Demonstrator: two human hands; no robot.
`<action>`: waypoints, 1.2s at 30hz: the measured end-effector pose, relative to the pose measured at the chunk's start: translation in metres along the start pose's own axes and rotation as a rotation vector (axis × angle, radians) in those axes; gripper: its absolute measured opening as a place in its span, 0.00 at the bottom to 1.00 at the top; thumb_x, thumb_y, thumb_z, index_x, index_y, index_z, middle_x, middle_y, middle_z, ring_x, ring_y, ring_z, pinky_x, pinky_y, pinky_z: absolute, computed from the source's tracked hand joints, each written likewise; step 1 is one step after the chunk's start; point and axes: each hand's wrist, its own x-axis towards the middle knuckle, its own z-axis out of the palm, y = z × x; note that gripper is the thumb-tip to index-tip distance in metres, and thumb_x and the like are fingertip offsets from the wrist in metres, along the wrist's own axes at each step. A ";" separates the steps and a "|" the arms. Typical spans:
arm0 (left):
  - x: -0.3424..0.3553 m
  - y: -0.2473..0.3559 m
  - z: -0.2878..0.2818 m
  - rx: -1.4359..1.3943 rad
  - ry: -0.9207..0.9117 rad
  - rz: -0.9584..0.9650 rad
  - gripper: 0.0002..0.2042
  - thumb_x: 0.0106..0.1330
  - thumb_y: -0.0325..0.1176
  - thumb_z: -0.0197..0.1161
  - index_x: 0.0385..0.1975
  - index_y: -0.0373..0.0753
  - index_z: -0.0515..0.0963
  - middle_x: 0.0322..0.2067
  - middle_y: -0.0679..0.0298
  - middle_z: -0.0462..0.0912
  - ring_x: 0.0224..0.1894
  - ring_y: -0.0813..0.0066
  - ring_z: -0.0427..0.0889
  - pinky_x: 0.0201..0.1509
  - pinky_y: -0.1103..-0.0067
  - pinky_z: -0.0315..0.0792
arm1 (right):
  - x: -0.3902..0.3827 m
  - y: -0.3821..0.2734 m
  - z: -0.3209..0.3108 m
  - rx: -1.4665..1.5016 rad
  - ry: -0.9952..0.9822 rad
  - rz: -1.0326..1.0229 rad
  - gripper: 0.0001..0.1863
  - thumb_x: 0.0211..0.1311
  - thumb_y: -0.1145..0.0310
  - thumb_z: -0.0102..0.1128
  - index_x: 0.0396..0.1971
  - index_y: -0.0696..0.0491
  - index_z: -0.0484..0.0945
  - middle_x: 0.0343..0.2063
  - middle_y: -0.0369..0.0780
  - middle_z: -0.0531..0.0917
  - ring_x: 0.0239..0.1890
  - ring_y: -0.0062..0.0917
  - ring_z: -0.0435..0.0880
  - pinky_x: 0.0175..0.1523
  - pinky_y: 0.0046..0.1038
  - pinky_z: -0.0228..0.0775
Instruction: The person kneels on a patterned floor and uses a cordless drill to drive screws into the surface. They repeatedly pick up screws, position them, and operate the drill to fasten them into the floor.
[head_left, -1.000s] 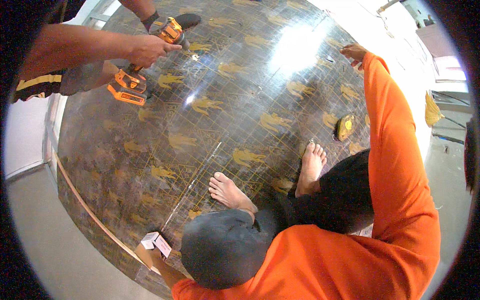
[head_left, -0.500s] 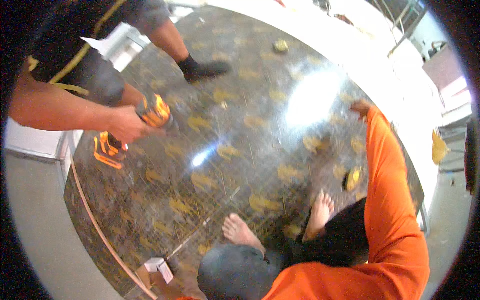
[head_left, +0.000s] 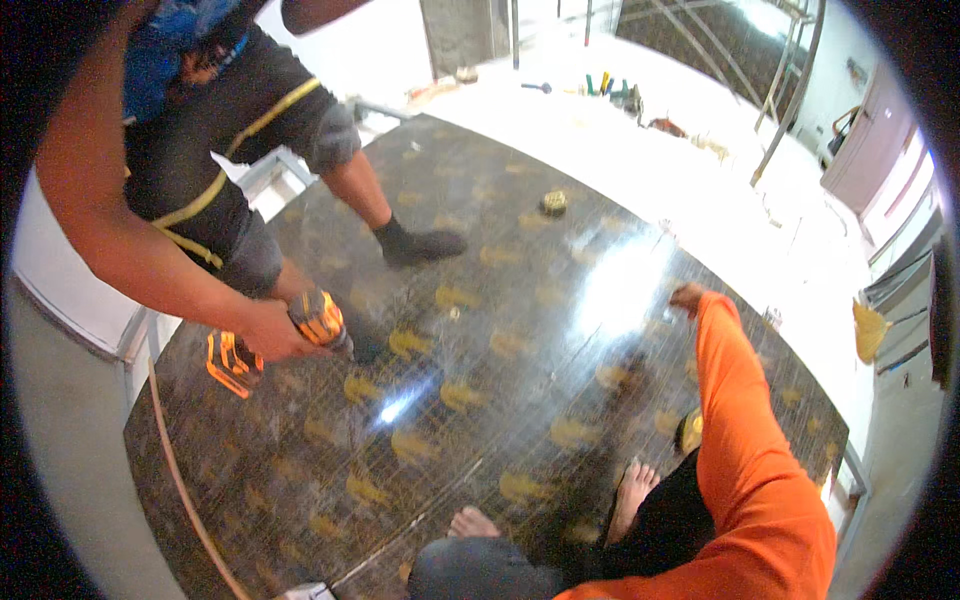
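At the left, above the panel, a co-worker's hand (head_left: 268, 332) grips an orange-and-black cordless drill (head_left: 320, 318), its battery lower and to the left. At the lower edge, left of centre, part of a small white box (head_left: 306, 592) shows, probably light and easily crushed. The wearer's left hand lies outside the view; its grip cannot be told. Across the centre spreads the dark, glossy sheet panel (head_left: 505, 410), printed with yellow figures, the wearer's bare feet seen against it. Its broad surface suggests a stiff, heavy sheet, slippery on the face; the sound hold is probably by opposite edges, with two persons sharing the weight. Farther right, the wearer's right hand (head_left: 688, 298) reaches out beside a bright reflection; whether its fingers are closed, or touch the panel, cannot be told. Below it, partly hidden by the orange sleeve (head_left: 735, 400), sits a rounded yellow-and-black object (head_left: 688, 432).
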 end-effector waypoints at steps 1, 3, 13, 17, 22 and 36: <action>0.003 0.002 0.000 -0.010 -0.002 -0.013 0.10 0.71 0.31 0.50 0.46 0.32 0.70 0.42 0.55 0.74 0.47 0.59 0.73 0.49 0.65 0.68 | -0.004 -0.001 0.001 -0.012 0.009 -0.009 0.27 0.56 0.55 0.67 0.52 0.55 0.78 0.48 0.42 0.82 0.37 0.36 0.86 0.33 0.37 0.83; 0.010 0.004 -0.002 -0.019 -0.012 -0.037 0.10 0.71 0.31 0.50 0.46 0.32 0.70 0.42 0.56 0.74 0.46 0.59 0.73 0.49 0.66 0.68 | -0.007 -0.002 0.005 -0.030 0.013 -0.009 0.27 0.55 0.55 0.67 0.52 0.55 0.78 0.47 0.42 0.82 0.35 0.36 0.86 0.33 0.36 0.82; 0.028 -0.015 -0.001 -0.096 -0.011 -0.058 0.09 0.70 0.29 0.51 0.45 0.32 0.70 0.41 0.56 0.73 0.45 0.61 0.71 0.47 0.67 0.68 | 0.029 0.013 0.023 -0.012 0.086 -0.040 0.25 0.54 0.55 0.67 0.50 0.54 0.81 0.41 0.43 0.85 0.27 0.36 0.85 0.31 0.35 0.81; 0.032 -0.054 -0.001 -0.186 -0.021 -0.076 0.09 0.69 0.29 0.51 0.45 0.32 0.70 0.41 0.57 0.72 0.45 0.62 0.71 0.47 0.68 0.68 | 0.053 0.022 0.030 -0.153 -0.036 -0.127 0.23 0.54 0.53 0.67 0.43 0.55 0.83 0.40 0.42 0.85 0.35 0.33 0.84 0.41 0.41 0.79; 0.031 -0.122 -0.002 -0.362 -0.040 -0.180 0.09 0.69 0.28 0.52 0.44 0.31 0.70 0.40 0.57 0.71 0.44 0.63 0.70 0.47 0.68 0.68 | 0.044 0.007 0.019 -0.257 -0.201 -0.040 0.30 0.54 0.51 0.67 0.53 0.54 0.75 0.48 0.41 0.81 0.39 0.35 0.86 0.43 0.42 0.81; 0.038 -0.274 -0.013 -0.838 0.094 -0.702 0.09 0.67 0.27 0.53 0.43 0.31 0.69 0.40 0.58 0.70 0.43 0.66 0.69 0.45 0.71 0.67 | -0.015 -0.007 -0.001 -0.052 -0.108 0.016 0.27 0.57 0.57 0.62 0.54 0.56 0.76 0.50 0.44 0.81 0.32 0.39 0.86 0.31 0.38 0.82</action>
